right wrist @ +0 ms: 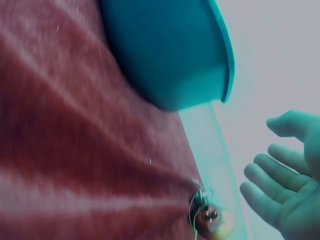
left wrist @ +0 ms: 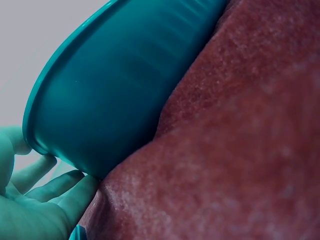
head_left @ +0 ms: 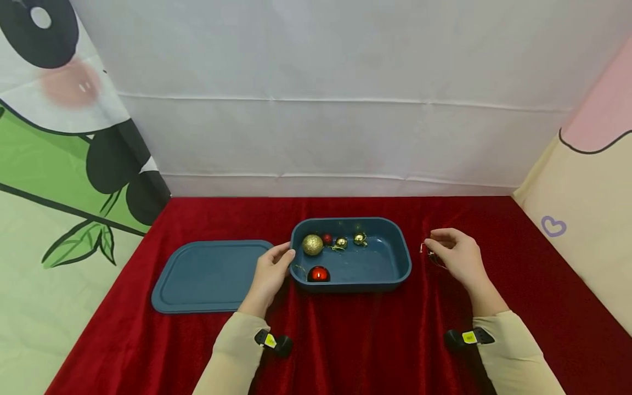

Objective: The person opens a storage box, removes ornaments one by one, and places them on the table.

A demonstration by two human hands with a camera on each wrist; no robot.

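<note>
My left hand (head_left: 269,272) grips the left end of a blue-grey plastic box (head_left: 348,287), thumb at the rim and fingers against the outer wall. Inside the box lie a glittery gold ball ornament (head_left: 312,244), a shiny red ball ornament (head_left: 318,274), a small red ball (head_left: 327,238) and two small shiny gold balls (head_left: 360,238). To the right of the box, my right hand (head_left: 458,255) hovers with fingers loosely bent and apart from the thumb. Just by its fingers, a small shiny ball ornament (right wrist: 209,218) with a string rests on the cloth, partly hidden in the head view.
Left of the box lies its flat blue-grey lid (head_left: 207,277), partly behind my left hand. A wrinkled red velvet cloth (head_left: 340,340) covers the table. A pale fabric backdrop (head_left: 316,137) hangs behind the far edge, with printed panels at both sides.
</note>
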